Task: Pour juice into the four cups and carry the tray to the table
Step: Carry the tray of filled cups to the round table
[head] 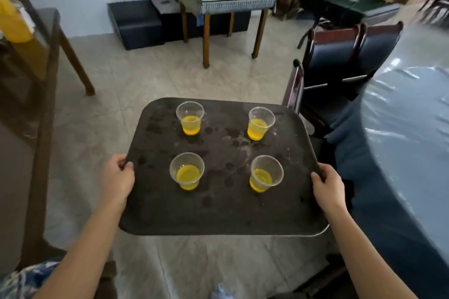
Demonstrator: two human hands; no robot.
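I hold a dark rounded tray [218, 213] level in the air above the floor. My left hand [117, 177] grips its left edge and my right hand [326, 183] grips its right edge. Several clear plastic cups stand upright on it, each part full of yellow juice: far left [190, 118], far right [260, 123], near left [187, 170], near right [266, 173]. Wet spots mark the tray between the cups. A large round table [410, 128] under a shiny blue-grey cover lies just to the right of the tray.
Dark chairs [340, 56] stand against the round table, one chair back [295, 85] close to the tray's far right corner. A wooden side table [43, 56] with a yellow jug [12, 19] is at left. A small glass-topped table [226, 0] stands ahead across tiled floor.
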